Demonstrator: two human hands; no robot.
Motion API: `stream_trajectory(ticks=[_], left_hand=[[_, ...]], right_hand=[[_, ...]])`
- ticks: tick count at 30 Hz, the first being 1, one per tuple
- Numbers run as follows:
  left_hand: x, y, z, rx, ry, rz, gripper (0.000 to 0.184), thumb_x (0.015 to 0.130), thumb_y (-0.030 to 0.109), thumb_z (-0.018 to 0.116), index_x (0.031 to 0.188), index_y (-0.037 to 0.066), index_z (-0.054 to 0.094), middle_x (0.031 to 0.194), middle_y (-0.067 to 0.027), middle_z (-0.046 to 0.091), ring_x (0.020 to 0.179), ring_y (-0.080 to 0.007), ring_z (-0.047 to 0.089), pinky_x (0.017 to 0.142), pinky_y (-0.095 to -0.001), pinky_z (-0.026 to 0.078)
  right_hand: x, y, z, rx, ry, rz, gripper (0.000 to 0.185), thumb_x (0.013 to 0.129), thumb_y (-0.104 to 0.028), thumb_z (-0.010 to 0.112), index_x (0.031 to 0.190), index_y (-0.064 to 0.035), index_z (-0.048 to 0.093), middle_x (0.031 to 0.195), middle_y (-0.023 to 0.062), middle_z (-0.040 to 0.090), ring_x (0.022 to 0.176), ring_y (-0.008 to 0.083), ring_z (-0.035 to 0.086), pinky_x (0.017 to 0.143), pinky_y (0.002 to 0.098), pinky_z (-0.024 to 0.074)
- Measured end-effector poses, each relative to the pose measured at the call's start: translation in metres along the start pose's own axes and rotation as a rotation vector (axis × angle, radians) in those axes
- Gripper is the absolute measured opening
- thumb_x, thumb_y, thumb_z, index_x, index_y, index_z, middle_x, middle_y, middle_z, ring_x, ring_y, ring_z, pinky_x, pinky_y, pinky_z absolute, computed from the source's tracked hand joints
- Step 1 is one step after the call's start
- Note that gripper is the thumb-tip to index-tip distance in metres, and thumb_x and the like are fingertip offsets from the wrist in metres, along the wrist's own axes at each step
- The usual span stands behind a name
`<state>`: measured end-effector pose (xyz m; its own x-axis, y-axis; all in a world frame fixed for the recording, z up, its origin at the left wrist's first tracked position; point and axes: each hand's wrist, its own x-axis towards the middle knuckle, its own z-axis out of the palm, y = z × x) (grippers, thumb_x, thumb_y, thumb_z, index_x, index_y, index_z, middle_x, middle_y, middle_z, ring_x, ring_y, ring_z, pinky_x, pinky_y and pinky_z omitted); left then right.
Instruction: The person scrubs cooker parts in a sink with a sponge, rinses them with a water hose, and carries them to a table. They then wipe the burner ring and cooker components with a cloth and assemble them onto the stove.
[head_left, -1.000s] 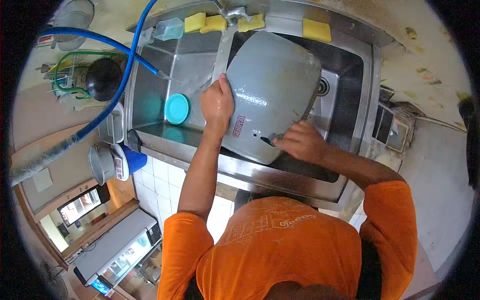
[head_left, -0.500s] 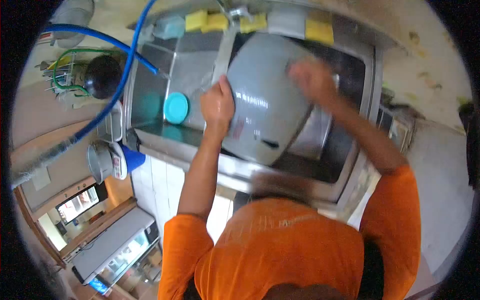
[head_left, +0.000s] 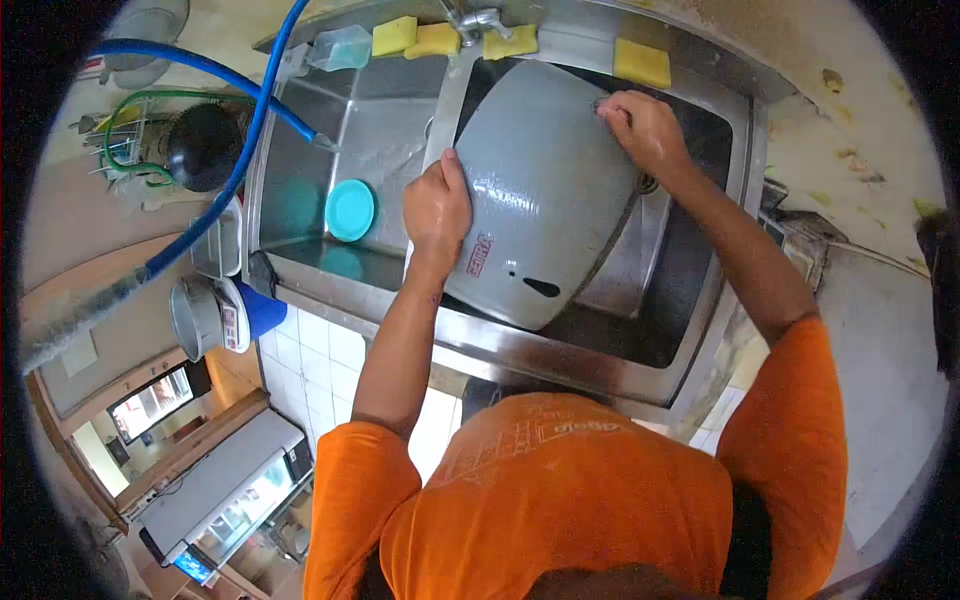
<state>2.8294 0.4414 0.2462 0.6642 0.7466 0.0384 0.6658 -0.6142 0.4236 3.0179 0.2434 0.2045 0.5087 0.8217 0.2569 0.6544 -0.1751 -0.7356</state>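
A large, wet grey panel (head_left: 545,190) with a red "GETRA" label and a dark cut-out leans across the right sink basin. My left hand (head_left: 437,205) is closed on its left edge, the thumb lying along the near side. Near the panel's upper right corner, my right hand (head_left: 645,130) is closed, fingers bent down against the surface. A small dark, rough scrap (head_left: 599,104) shows at those fingertips; it looks like a scourer, mostly hidden by the hand.
In the left basin (head_left: 390,100) lies a turquoise bowl (head_left: 350,210), and a blue hose (head_left: 290,122) ends over it with water running out. Yellow sponges (head_left: 642,63) sit along the back ledge beside a metal tap (head_left: 485,20). A black pan (head_left: 203,148) hangs at left.
My right hand has moved slightly up and to the right over the panel, from a blurred stroke to a sharper view. My left hand keeps its hold on the edge.
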Motion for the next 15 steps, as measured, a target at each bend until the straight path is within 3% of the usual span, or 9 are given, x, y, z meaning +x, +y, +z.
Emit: stream_trajectory(ticks=[3,9,11,14,15], left_hand=[[0.018,0.002,0.001,-0.038,0.089,0.032,0.058,0.099,0.041,0.034,0.077,-0.001,0.067,0.075,-0.0275,0.063,0.072,-0.0473,0.061,0.067,-0.0527,0.047],[-0.02,-0.016,0.0,-0.045,0.052,0.017,0.057,0.099,0.038,0.036,0.075,-0.003,0.066,0.073,-0.0285,0.062,0.068,-0.0478,0.06,0.065,-0.0523,0.047],[-0.002,-0.016,0.007,-0.09,0.145,0.059,0.056,0.099,0.037,0.036,0.075,-0.003,0.066,0.072,-0.0289,0.061,0.067,-0.0471,0.06,0.064,-0.0518,0.047],[-0.004,-0.01,0.004,-0.085,0.109,0.076,0.056,0.1,0.036,0.035,0.076,-0.003,0.066,0.072,-0.0289,0.061,0.067,-0.0468,0.06,0.064,-0.0518,0.047],[-0.005,-0.006,0.0,-0.097,0.093,0.051,0.055,0.1,0.035,0.035,0.075,-0.003,0.066,0.071,-0.0288,0.061,0.067,-0.0467,0.06,0.063,-0.0518,0.047]], right_hand=[[0.059,0.02,-0.022,0.0,0.063,0.108,0.014,0.088,-0.02,0.062,0.096,-0.011,0.07,0.089,0.0131,0.067,0.084,0.0257,0.064,0.083,0.0402,0.0496],[0.031,-0.002,0.009,-0.06,0.145,0.156,0.018,0.09,-0.021,0.058,0.088,-0.0074,0.07,0.093,0.0138,0.068,0.088,0.029,0.065,0.087,0.0429,0.0479],[0.031,-0.038,0.023,0.065,-0.025,-0.262,0.02,0.09,-0.022,0.057,0.089,-0.0067,0.07,0.091,0.0159,0.068,0.086,0.0308,0.065,0.081,0.0433,0.0495],[0.054,-0.065,0.056,-0.119,-0.143,-0.412,0.021,0.09,-0.025,0.055,0.086,-0.0075,0.067,0.084,0.015,0.067,0.076,0.0312,0.065,0.074,0.0428,0.0508],[0.087,-0.038,0.066,0.041,-0.038,-0.302,0.022,0.09,-0.026,0.055,0.086,-0.0078,0.067,0.085,0.0159,0.067,0.077,0.0322,0.064,0.073,0.0437,0.0507]])
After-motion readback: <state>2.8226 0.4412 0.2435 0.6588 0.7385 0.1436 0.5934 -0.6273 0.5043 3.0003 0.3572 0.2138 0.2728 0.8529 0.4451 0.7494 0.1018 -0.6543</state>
